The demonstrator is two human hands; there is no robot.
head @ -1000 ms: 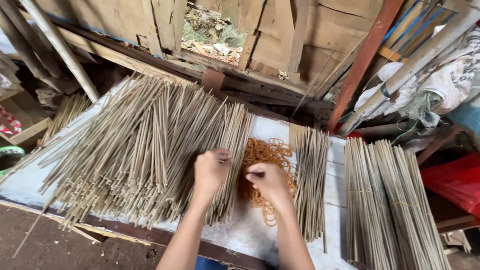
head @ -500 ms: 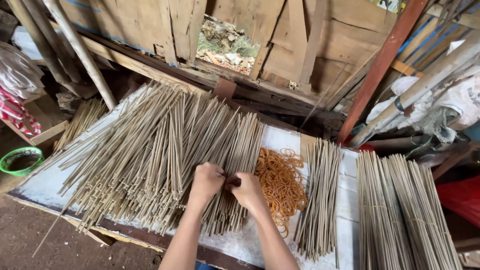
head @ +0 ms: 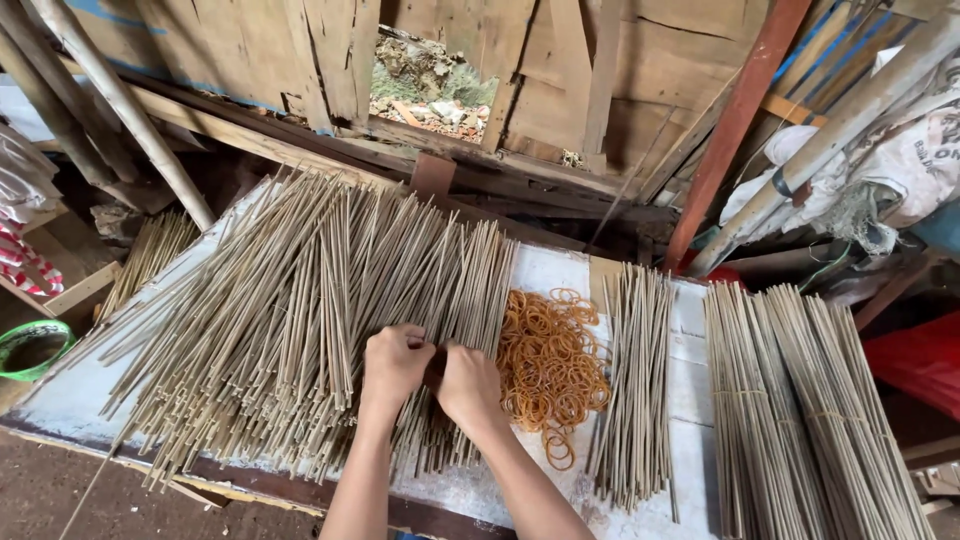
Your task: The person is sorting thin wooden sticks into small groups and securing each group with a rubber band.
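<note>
Far left of the hands a green bowl (head: pixel 35 345) sits low; nearer, loose bamboo sticks (head: pixel 270 320) fan across the white table (head: pixel 560 275). Left hand (head: pixel 395 362) and right hand (head: pixel 468 385) press together, clamped on a handful, seemingly gathering a bundle; binding would call for the orange rubber bands (head: pixel 550 365) just right, before the tied bundles (head: pixel 800 400)

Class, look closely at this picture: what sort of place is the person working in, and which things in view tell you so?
Probably a rough workshop for bundling thin sticks. A large pile of loose sticks covers the white worktable, a heap of orange rubber bands lies beside the hands, tied stick bundles lie alongside, and plank walls enclose it.
</note>
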